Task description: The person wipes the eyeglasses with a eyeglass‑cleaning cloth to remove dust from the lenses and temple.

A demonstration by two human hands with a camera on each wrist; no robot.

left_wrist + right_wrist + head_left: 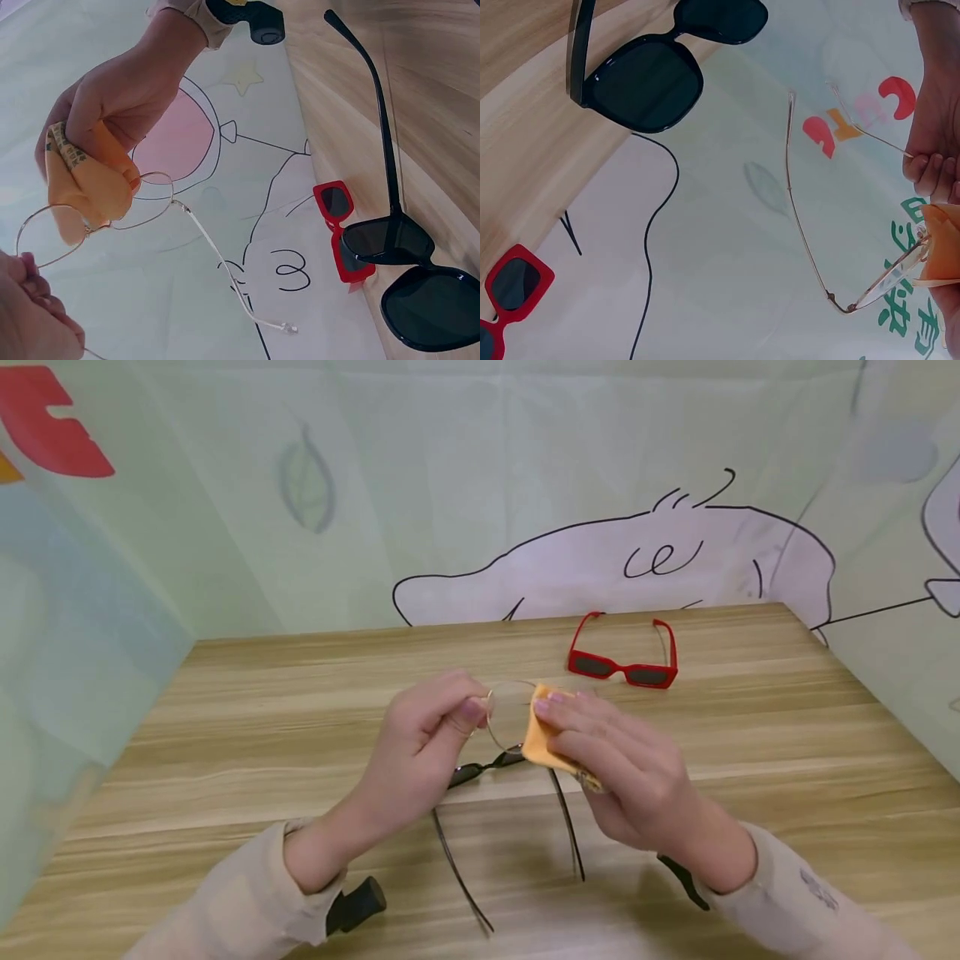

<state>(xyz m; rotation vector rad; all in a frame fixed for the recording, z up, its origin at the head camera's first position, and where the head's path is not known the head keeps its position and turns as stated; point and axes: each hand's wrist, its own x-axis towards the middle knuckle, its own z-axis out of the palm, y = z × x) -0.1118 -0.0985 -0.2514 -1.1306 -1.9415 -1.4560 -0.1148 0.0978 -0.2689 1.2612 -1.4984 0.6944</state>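
Note:
A pair of thin gold-rimmed eyeglasses (54, 208) is held up above the table between both hands. My left hand (423, 747) pinches the frame at one side, by the hinge. In my right hand (630, 768) is a folded orange cloth (542, 739), gripped around the glasses near the bridge; printed marks show along the cloth's edge in the left wrist view. One temple arm (225, 259) of the glasses hangs free. Below the hands, black sunglasses (465, 774) lie on the table with their arms toward the person.
Red-framed sunglasses (622, 670) with dark rectangular lenses lie farther back on the wooden table (300, 693), right of centre. Behind the table rises a pale printed backdrop (450, 485) with cartoon drawings. A black device (358, 906) is strapped at the left wrist.

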